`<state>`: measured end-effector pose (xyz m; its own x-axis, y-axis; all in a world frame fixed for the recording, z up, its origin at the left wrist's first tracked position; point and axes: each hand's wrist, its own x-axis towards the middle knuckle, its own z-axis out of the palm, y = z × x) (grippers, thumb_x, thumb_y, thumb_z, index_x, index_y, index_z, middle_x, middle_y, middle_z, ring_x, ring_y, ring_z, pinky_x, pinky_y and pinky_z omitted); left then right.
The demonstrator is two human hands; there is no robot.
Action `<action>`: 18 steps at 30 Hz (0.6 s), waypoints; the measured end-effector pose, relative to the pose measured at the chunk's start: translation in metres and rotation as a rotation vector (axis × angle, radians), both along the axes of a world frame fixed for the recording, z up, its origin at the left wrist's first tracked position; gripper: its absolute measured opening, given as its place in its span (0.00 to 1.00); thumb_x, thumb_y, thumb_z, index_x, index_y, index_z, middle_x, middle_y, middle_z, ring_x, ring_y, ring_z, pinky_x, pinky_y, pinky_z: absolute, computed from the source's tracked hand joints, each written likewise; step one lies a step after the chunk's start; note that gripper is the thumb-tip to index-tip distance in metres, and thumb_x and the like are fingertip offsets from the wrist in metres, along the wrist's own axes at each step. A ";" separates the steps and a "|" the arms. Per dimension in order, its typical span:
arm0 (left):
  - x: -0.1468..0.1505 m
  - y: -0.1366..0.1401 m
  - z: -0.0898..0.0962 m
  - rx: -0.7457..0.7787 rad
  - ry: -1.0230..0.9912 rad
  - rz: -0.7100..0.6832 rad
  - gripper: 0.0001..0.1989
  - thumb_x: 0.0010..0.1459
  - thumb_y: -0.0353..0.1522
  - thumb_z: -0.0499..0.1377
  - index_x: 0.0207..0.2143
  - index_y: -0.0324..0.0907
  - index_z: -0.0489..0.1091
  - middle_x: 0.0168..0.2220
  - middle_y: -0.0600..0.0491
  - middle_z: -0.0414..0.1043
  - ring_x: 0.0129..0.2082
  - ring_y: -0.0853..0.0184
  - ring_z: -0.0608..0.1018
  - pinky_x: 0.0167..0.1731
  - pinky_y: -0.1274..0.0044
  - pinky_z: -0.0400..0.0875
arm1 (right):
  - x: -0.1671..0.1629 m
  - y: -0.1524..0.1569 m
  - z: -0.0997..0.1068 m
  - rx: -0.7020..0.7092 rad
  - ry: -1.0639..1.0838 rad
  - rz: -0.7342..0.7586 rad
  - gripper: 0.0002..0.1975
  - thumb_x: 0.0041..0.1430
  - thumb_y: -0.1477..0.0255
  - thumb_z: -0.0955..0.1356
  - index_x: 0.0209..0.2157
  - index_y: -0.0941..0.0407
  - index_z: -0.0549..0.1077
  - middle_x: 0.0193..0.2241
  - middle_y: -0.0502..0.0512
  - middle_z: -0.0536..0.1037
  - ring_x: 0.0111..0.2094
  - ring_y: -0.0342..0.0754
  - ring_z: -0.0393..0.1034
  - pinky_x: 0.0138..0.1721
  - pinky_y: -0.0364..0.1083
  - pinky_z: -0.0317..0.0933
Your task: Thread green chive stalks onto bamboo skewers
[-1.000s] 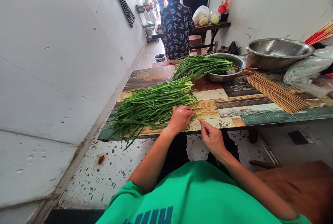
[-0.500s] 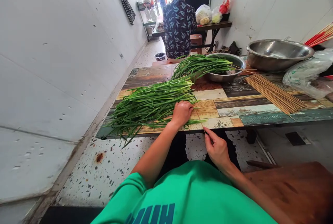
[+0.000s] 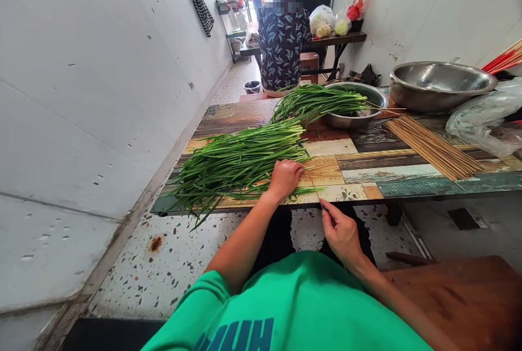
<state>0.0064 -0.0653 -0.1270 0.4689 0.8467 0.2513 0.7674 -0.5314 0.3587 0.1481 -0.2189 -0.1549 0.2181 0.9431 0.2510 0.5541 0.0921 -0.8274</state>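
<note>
Bamboo skewer (image 3: 312, 180) pinched in right hand (image 3: 341, 230), far end by curled left hand (image 3: 286, 178); can't tell left's grip. Likely threading green stalks (image 3: 240, 160), scene left; calls for steady alignment.

One head-worn camera looks forward and down at the nearby hands (image 3: 285, 179).

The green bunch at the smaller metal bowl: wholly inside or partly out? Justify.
Partly out: the green bunch has stem ends over the bowl, but leaves spreading beyond it, over the table.
</note>
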 end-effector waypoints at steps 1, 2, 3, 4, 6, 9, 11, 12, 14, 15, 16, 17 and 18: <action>0.000 0.000 0.000 0.000 -0.001 -0.002 0.11 0.63 0.32 0.53 0.39 0.42 0.76 0.39 0.49 0.78 0.43 0.61 0.75 0.43 0.71 0.62 | 0.000 0.000 0.001 -0.004 0.000 0.002 0.19 0.62 0.71 0.62 0.50 0.60 0.76 0.35 0.59 0.82 0.36 0.51 0.78 0.34 0.44 0.72; 0.000 0.001 0.000 0.000 -0.003 -0.003 0.11 0.63 0.32 0.53 0.38 0.42 0.76 0.39 0.49 0.78 0.43 0.61 0.75 0.42 0.71 0.62 | 0.000 -0.001 0.001 -0.009 0.000 0.003 0.19 0.62 0.71 0.61 0.50 0.60 0.76 0.35 0.59 0.82 0.36 0.51 0.78 0.34 0.44 0.72; 0.000 0.001 -0.001 -0.001 -0.005 -0.003 0.11 0.63 0.32 0.53 0.38 0.42 0.76 0.39 0.49 0.78 0.42 0.61 0.75 0.42 0.71 0.62 | 0.000 -0.001 0.002 -0.012 0.000 0.005 0.19 0.62 0.71 0.61 0.50 0.61 0.76 0.35 0.59 0.82 0.36 0.51 0.78 0.33 0.44 0.72; -0.001 0.002 -0.001 -0.002 -0.007 -0.003 0.11 0.63 0.32 0.53 0.38 0.42 0.76 0.39 0.49 0.78 0.42 0.61 0.75 0.42 0.71 0.62 | 0.000 -0.001 0.003 -0.013 -0.001 0.005 0.19 0.62 0.71 0.61 0.50 0.61 0.76 0.36 0.59 0.82 0.36 0.51 0.78 0.33 0.44 0.72; -0.001 0.003 -0.002 0.001 -0.013 -0.003 0.11 0.63 0.32 0.53 0.38 0.42 0.76 0.39 0.50 0.78 0.42 0.62 0.75 0.42 0.71 0.62 | 0.000 -0.001 0.003 -0.009 -0.005 0.003 0.19 0.62 0.71 0.62 0.50 0.61 0.76 0.36 0.59 0.82 0.36 0.51 0.78 0.32 0.44 0.72; -0.001 0.005 -0.005 0.007 -0.023 -0.008 0.11 0.63 0.32 0.53 0.38 0.43 0.76 0.39 0.50 0.78 0.42 0.62 0.75 0.42 0.71 0.62 | 0.000 -0.001 0.003 -0.001 -0.013 0.000 0.19 0.61 0.71 0.62 0.50 0.60 0.76 0.36 0.59 0.82 0.36 0.51 0.78 0.32 0.43 0.72; -0.001 0.006 -0.007 0.009 -0.034 -0.003 0.11 0.63 0.33 0.54 0.38 0.43 0.76 0.39 0.50 0.78 0.42 0.62 0.75 0.43 0.71 0.62 | 0.000 -0.001 0.002 0.001 -0.015 0.001 0.19 0.62 0.71 0.62 0.50 0.60 0.76 0.38 0.59 0.82 0.37 0.51 0.78 0.33 0.43 0.72; -0.001 0.006 -0.008 0.010 -0.040 -0.001 0.11 0.63 0.33 0.54 0.38 0.43 0.76 0.39 0.51 0.79 0.42 0.62 0.76 0.43 0.71 0.62 | 0.000 0.000 0.002 0.003 -0.015 0.002 0.19 0.62 0.71 0.62 0.50 0.61 0.76 0.39 0.59 0.82 0.38 0.51 0.78 0.34 0.44 0.72; -0.001 0.006 -0.009 0.012 -0.050 0.000 0.11 0.63 0.33 0.54 0.38 0.43 0.76 0.38 0.51 0.79 0.42 0.62 0.76 0.42 0.71 0.62 | 0.000 0.000 0.001 0.010 -0.012 0.005 0.19 0.62 0.71 0.62 0.50 0.61 0.76 0.41 0.60 0.81 0.38 0.51 0.78 0.35 0.44 0.72; -0.001 0.006 -0.008 0.012 -0.051 -0.001 0.11 0.63 0.33 0.54 0.38 0.43 0.77 0.38 0.51 0.79 0.41 0.63 0.76 0.43 0.71 0.62 | 0.000 0.000 0.000 0.013 -0.010 0.006 0.19 0.62 0.71 0.62 0.50 0.61 0.76 0.42 0.60 0.81 0.38 0.51 0.78 0.36 0.44 0.72; -0.001 0.006 -0.008 0.011 -0.052 -0.003 0.11 0.63 0.33 0.54 0.38 0.43 0.77 0.38 0.51 0.79 0.42 0.63 0.76 0.43 0.72 0.62 | 0.000 0.000 0.000 0.014 -0.009 0.007 0.19 0.62 0.71 0.62 0.50 0.61 0.76 0.42 0.60 0.81 0.38 0.51 0.78 0.37 0.44 0.72; -0.001 0.006 -0.008 0.011 -0.052 -0.005 0.11 0.63 0.33 0.54 0.37 0.43 0.77 0.38 0.51 0.79 0.42 0.63 0.76 0.43 0.72 0.62 | 0.000 0.000 0.000 0.014 -0.008 0.007 0.19 0.62 0.71 0.62 0.50 0.61 0.76 0.42 0.60 0.81 0.38 0.51 0.78 0.37 0.45 0.72; -0.001 0.005 -0.007 0.012 -0.052 -0.008 0.11 0.63 0.33 0.54 0.37 0.43 0.77 0.38 0.51 0.79 0.42 0.63 0.76 0.43 0.72 0.62 | 0.000 0.001 -0.001 0.013 -0.008 0.007 0.19 0.62 0.71 0.62 0.50 0.61 0.76 0.42 0.60 0.81 0.38 0.51 0.78 0.38 0.45 0.72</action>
<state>0.0049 -0.0600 -0.1341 0.4615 0.8399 0.2856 0.7436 -0.5418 0.3919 0.1480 -0.2180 -0.1554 0.2099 0.9411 0.2652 0.5596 0.1068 -0.8218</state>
